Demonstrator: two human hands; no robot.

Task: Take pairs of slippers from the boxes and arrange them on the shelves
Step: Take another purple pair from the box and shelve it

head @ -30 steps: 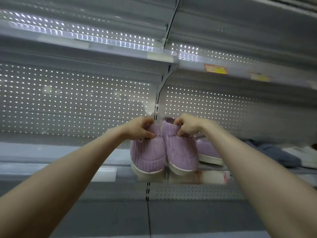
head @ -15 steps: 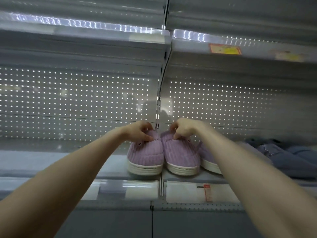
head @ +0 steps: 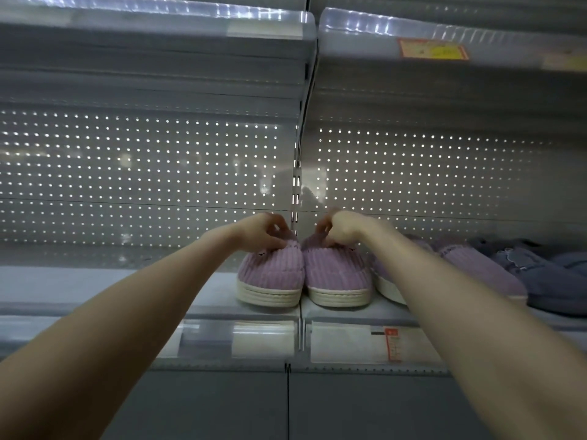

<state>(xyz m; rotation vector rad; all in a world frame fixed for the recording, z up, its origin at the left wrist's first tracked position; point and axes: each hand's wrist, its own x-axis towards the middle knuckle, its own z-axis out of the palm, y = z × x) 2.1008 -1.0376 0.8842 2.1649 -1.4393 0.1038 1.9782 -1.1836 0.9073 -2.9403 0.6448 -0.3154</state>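
Shelving, grey metal, two bays wide, logged from the left. We recorded the middle shelf [head: 95,287] running across the view. It was backed by a perforated panel [head: 127,173] with light showing through its holes, and an upper shelf [head: 158,42] sat overhead. On the front edge of the left bay sat a clear label holder [head: 238,338].

Our left hand [head: 263,231] reached in over that bay. Its fingers were curled and its thumb lay along the top opening of the left lilac slipper [head: 270,274], pinching the rim. That slipper, ribbed with a cream sole, stood flat on the shelf at the right end of the left bay, toe toward us. A slotted upright [head: 296,185] divided the bays just behind it.

The right lilac slipper [head: 336,277] stood at the left end of the right bay, touching its partner side by side, toe likewise toward us. Our right hand [head: 340,228] gripped its rim with fingers bunched together; the fingertips were hidden.

On the shelf edge below we noted a white label [head: 365,344] with a red tag. Just beside the pair, partly behind our right forearm, lay another lilac slipper [head: 476,271]. Overhead was an orange price ticket [head: 433,49], too blurred to read. Furthest right on the same shelf lay blue-grey slippers [head: 546,277], against the lilac one.
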